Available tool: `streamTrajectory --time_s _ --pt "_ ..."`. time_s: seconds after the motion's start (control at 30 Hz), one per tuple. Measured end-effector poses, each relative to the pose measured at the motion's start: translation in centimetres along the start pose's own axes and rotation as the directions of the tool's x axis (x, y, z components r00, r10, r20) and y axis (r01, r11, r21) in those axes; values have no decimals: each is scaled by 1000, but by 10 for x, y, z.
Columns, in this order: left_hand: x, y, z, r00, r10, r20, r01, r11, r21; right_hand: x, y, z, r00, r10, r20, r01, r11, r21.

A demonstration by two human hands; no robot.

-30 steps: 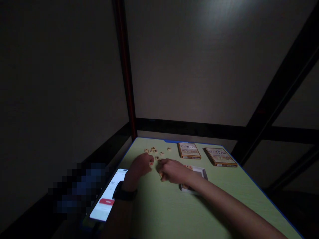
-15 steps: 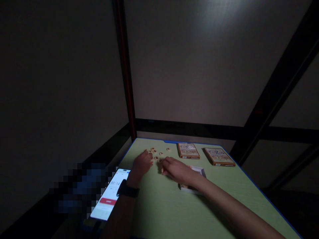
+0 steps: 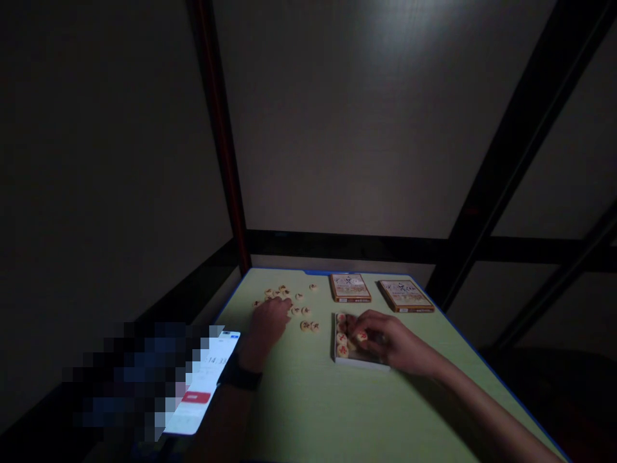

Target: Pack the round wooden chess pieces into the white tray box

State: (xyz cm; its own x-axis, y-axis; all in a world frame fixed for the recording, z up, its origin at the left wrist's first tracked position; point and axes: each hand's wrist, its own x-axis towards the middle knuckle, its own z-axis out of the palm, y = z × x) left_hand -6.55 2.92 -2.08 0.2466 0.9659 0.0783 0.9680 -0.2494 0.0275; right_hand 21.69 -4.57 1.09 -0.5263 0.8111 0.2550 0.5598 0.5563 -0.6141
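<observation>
Several round pale game pieces [image 3: 289, 303] with red marks lie loose on the green table [image 3: 313, 399]. My left hand [image 3: 270, 321] rests among them with its fingers curled, touching the nearest pieces. My right hand [image 3: 385, 337] is over a small white tray [image 3: 359, 362] that holds several pieces in a column, and its fingertips pinch a piece [image 3: 360, 336] at the tray. A dark watch band sits on my left wrist.
Two orange-edged flat boxes [image 3: 350, 287] [image 3: 405, 295] lie at the table's far side. A lit phone [image 3: 205, 386] with a red button lies at the near left edge. Dark frame bars and a wall stand behind the table.
My right hand has left the loose pile and moved right to the white tray, carrying a piece. The view has shifted a little, uncovering the tray's pieces. My left hand stayed by the pile.
</observation>
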Motion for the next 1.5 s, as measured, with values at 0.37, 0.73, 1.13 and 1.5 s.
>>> streamTrajectory --time_s 0.37,0.73,1.13,1.5 --pt "-9 53 -17 925 300 -231 -375 811 -448 -1 25 9 955 278 -107 -226 910 349" --pt "-30 103 -3 897 347 -272 -441 704 -557 9 12 25 926 370 -69 -277 793 542" --pt "-23 84 -11 937 203 -284 -318 832 -454 10 15 -11 912 355 206 -309 924 -224" --pt "-29 87 1 955 286 77 -244 908 -339 21 2 -4 856 414 309 -193 812 -551"
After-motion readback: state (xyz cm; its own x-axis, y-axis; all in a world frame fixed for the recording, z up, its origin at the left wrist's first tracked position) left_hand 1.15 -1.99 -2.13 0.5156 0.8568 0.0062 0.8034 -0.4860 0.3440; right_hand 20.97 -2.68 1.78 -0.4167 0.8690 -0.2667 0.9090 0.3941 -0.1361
